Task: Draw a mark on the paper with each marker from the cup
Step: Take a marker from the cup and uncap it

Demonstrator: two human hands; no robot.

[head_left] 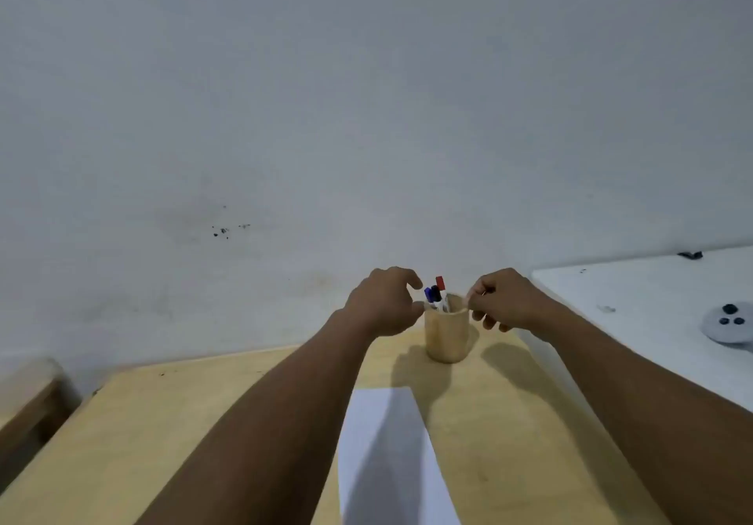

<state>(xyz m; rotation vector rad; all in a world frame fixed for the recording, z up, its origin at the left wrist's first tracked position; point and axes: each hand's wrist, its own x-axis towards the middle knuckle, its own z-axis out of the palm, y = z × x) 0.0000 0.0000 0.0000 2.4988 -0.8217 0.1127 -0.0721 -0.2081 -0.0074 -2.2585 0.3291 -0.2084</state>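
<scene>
A light wooden cup (446, 337) stands near the far edge of the wooden table (509, 422). Three markers stick out of the cup: one with a red cap (440, 282), one with a blue cap (428, 294) and one with a dark cap (435, 292). A white sheet of paper (391, 455) lies on the table in front of the cup, between my forearms. My left hand (383, 300) hovers just left of the cup's rim with fingers curled apart, holding nothing. My right hand (505, 298) is at the cup's right rim, fingers loosely curled; its fingertips touch the rim.
A pale wall rises directly behind the table. A white surface (652, 300) adjoins the table on the right, with a round grey object (729, 323) on it. A lower wooden piece (28, 394) sits at the left.
</scene>
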